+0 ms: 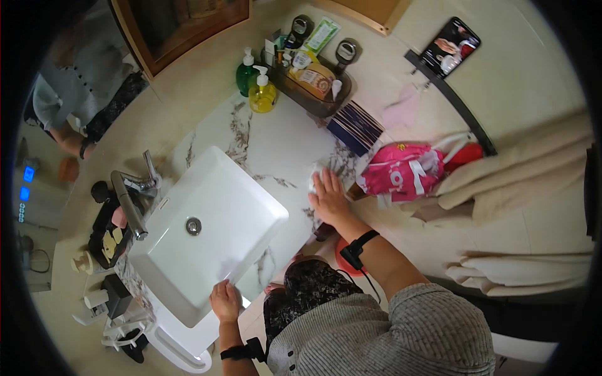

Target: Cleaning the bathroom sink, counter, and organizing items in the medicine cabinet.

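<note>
A white rectangular sink [281,216] is set on a marbled countertop [266,147]. My left hand [224,302] rests at the sink's near rim, its fingers bent over the edge. Farther right, my right hand [330,197] presses a small crumpled white cloth [315,174] onto the countertop near its right end. The fingers of that hand lie over the cloth and hide part of it. A chrome faucet [132,203] stands on the sink's left side.
Behind the sink stand a green pump bottle [246,74], a yellow pump bottle [262,97] and a brown organizer [310,91] full of toiletries. A dark blue striped box [355,128] sits near a pink bag [401,172]. Beige towels [501,182] hang at right. A phone [450,47] is mounted on the wall.
</note>
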A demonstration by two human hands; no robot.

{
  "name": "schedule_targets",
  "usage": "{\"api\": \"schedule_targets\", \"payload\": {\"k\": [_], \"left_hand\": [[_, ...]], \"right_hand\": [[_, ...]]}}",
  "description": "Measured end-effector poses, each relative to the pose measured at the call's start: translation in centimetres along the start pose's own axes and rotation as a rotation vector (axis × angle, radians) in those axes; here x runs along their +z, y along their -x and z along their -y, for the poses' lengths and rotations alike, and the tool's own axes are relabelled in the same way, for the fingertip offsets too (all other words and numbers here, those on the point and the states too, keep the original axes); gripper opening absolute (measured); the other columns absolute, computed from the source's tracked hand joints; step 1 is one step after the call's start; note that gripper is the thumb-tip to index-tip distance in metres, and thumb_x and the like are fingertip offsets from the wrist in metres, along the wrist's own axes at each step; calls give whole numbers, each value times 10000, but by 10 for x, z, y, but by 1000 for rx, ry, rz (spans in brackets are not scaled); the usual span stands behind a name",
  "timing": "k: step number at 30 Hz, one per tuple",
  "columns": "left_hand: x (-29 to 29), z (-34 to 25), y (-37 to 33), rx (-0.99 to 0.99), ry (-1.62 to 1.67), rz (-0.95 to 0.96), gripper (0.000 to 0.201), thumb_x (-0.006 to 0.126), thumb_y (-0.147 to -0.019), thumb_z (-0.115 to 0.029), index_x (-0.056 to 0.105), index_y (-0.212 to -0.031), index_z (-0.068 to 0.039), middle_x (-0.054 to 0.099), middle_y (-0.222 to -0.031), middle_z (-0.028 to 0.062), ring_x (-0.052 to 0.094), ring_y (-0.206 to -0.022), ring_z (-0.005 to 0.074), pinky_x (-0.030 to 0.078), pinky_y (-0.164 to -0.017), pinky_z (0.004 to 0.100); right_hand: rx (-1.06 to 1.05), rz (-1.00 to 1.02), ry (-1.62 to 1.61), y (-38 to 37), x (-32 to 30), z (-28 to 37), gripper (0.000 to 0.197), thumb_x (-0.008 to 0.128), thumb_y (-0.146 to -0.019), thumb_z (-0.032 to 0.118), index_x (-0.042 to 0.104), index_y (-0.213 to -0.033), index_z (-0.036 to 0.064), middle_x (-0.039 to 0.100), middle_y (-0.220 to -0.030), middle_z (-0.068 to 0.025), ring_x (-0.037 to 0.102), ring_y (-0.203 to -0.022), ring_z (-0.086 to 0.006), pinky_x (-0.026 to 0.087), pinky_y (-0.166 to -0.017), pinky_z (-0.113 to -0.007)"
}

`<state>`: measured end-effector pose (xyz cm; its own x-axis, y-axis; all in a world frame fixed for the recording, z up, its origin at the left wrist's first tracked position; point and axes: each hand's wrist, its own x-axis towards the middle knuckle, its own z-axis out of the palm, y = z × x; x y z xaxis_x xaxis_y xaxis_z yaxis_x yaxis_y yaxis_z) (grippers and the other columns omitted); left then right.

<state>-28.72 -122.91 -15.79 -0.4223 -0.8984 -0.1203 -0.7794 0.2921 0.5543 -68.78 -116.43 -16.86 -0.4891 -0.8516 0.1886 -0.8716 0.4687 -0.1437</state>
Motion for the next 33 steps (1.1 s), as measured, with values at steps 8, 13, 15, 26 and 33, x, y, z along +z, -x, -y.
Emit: {"api": "schedule_targets", "payload": {"k": [8,13,15,26,33], "left_hand": [[16,-19,-3,-84,-313,-112,224,420,-828,-239,611,-842,-123,599,-913,38,537,-879,247,376,-809,378],[17,-22,-6,-98,-346,-106,199,433,-795,-220,606,-816,-122,597,-888,44,533,-855,256,382,-795,383],[15,-18,-3,-117,-346,-115,197,435,-789,-219,605,-810,-122,597,-880,43,532,-849,255,382,-789,382],[16,-24,-10,-127,-347,-134,178,445,-753,-209,597,-773,-118,596,-838,46,527,-803,259,382,-749,386],[15,-21,-6,-150,-354,-161,173,458,-738,-211,598,-768,-114,598,-821,53,531,-786,263,386,-735,392]], "right_hand": [[11,-64,-48,-183,43,-18,604,409,-869,407,319,-1325,20,249,-1385,-229,235,-1269,-382,169,-1052,-470],[60,100,-1,-229,48,17,655,356,-879,455,244,-1363,30,190,-1421,-200,147,-1320,-346,76,-1082,-445],[-129,244,23,-204,49,42,681,337,-881,472,198,-1379,29,144,-1436,-196,113,-1330,-344,42,-1088,-436],[-210,130,-246,-252,61,118,639,390,-875,390,262,-1340,-29,146,-1425,-232,87,-1329,-372,59,-1083,-444],[0,167,-132,-233,55,99,647,390,-875,363,262,-1317,-91,117,-1420,-261,75,-1325,-378,48,-1081,-448]]}}
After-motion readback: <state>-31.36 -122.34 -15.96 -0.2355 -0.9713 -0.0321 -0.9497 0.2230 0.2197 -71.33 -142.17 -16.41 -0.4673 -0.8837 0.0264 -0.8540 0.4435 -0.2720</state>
